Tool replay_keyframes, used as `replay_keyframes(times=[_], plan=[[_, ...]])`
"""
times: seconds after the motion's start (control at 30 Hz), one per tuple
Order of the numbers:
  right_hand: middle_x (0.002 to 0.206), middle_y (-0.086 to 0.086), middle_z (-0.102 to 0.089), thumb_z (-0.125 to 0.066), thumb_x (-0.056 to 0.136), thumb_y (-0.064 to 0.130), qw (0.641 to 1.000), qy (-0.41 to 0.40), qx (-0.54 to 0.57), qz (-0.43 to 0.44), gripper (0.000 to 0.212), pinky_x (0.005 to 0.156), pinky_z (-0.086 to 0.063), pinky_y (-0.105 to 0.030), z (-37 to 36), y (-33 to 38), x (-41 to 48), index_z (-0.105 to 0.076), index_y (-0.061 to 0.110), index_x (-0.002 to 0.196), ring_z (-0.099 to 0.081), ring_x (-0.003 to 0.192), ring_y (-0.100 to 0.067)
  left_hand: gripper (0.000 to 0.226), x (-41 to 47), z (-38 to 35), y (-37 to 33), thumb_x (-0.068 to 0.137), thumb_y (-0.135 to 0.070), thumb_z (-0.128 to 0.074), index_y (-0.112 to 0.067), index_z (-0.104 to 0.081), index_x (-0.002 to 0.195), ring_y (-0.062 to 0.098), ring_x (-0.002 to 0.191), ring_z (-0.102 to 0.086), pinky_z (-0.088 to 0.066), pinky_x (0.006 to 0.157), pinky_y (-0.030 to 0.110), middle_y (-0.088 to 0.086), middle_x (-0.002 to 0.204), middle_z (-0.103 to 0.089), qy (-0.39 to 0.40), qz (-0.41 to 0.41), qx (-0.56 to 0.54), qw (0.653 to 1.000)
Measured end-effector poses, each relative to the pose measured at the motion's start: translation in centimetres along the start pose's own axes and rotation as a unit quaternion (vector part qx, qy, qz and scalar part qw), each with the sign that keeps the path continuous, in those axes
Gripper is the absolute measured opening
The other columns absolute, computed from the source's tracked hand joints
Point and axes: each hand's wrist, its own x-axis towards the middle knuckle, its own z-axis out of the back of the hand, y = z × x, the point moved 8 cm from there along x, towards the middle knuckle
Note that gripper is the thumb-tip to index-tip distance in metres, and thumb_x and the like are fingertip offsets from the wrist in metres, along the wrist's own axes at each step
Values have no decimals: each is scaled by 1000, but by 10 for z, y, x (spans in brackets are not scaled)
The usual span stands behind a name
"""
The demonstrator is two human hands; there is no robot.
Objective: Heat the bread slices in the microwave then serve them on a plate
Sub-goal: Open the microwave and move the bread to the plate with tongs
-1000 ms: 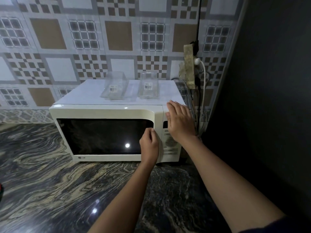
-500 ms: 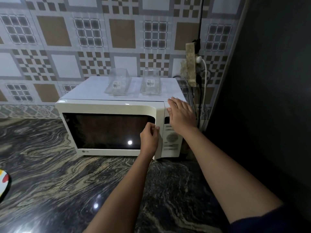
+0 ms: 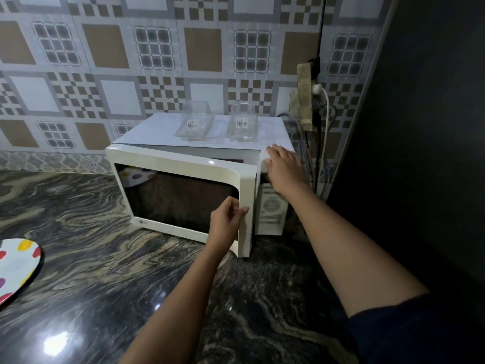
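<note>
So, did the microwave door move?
Yes. The microwave door has swung out toward the person, its right edge now off the control panel, gripped by the left hand.

The left hand holds the microwave door (ajar) while the right hand presses the microwave.

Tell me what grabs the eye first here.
The microwave door stands ajar at centre, the left hand gripping its right edge while the right hand rests flat on the microwave at its top right corner. Two clear containers sit on top; a spotted plate lies at far left.
</note>
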Motion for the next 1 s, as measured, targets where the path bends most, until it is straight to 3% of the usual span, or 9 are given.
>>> replay_keyframes(times=[0.07, 0.2, 0.33, 0.37, 0.43, 0.5, 0.63, 0.83, 1.0], plan=[[158, -5, -15, -27, 101, 21, 999, 32, 25, -15, 48, 120, -4, -36, 1, 4, -3, -21, 15, 148, -11, 145, -19, 23, -7, 7, -5, 88, -17, -61, -19, -46, 71, 12, 60, -44, -38, 46, 15, 7, 70, -49, -7, -6, 10, 1000], [157, -7, -15, -28, 102, 25, 985, 78, 152, -31, 45, 119, -7, -35, 4, 11, -16, -29, 14, 145, -9, 146, -21, 20, -29, 14, -5, 90, -20, -58, -24, -49, 73, 12, 62, -46, -45, 57, 33, 2, 66, -49, -21, -1, 10, 1000], [139, -9, -43, -42, 98, 24, 949, 53, 309, -19, 34, 103, -32, -28, 18, 27, -41, -54, 10, 127, -42, 128, -22, 4, -55, 16, -11, 94, -20, -51, -22, -51, 90, 2, 64, -49, -36, 55, 14, -8, 71, -53, -67, 10, 34, 997], [134, -7, -44, -46, 97, 23, 940, 47, 338, -3, 30, 97, -35, -25, 23, 35, -50, -57, 11, 122, -46, 122, -20, 2, -62, 14, -10, 94, -21, -51, -21, -50, 95, 7, 72, -52, -36, 58, 15, -6, 78, -55, -71, 18, 42, 996], [131, -2, -45, -52, 95, 20, 923, 57, 378, 40, 26, 90, -35, -19, 28, 53, -69, -61, 12, 117, -49, 113, -14, 19, -76, 11, -5, 92, -23, -53, -20, -48, 110, 14, 92, -53, -40, 70, 21, -2, 99, -57, -69, 38, 56, 995], [129, 4, -48, -55, 92, 19, 920, 79, 376, 82, 25, 88, -37, -13, 28, 70, -87, -63, 16, 116, -47, 109, -6, 40, -91, 11, -3, 92, -26, -54, -15, -41, 127, 15, 106, -48, -38, 84, 23, 1, 116, -51, -70, 51, 72, 994], [129, 4, -56, -64, 87, 16, 906, 55, 409, 95, 29, 95, -40, -11, 28, 86, -112, -66, 17, 115, -50, 112, -3, 63, -116, 17, -8, 94, -29, -49, -10, -17, 146, 19, 121, -39, -35, 95, 25, 9, 135, -38, -67, 64, 84, 992], [130, 0, -58, -68, 84, 22, 916, -6, 386, 105, 32, 101, -46, -30, 31, 125, -154, -67, 16, 115, -53, 120, -11, 69, -152, 49, -7, 98, -21, -41, -10, 5, 149, 19, 143, -15, -20, 115, 29, 8, 156, -12, -83, 98, 40, 991], [130, -3, -58, -67, 85, 21, 923, -73, 368, 88, 33, 101, -44, -25, 32, 173, -194, -66, 13, 117, -53, 119, -11, 67, -178, 94, -2, 98, -19, -38, -9, 4, 149, 19, 144, -15, -19, 116, 30, 7, 156, -13, -83, 95, 18, 992]])
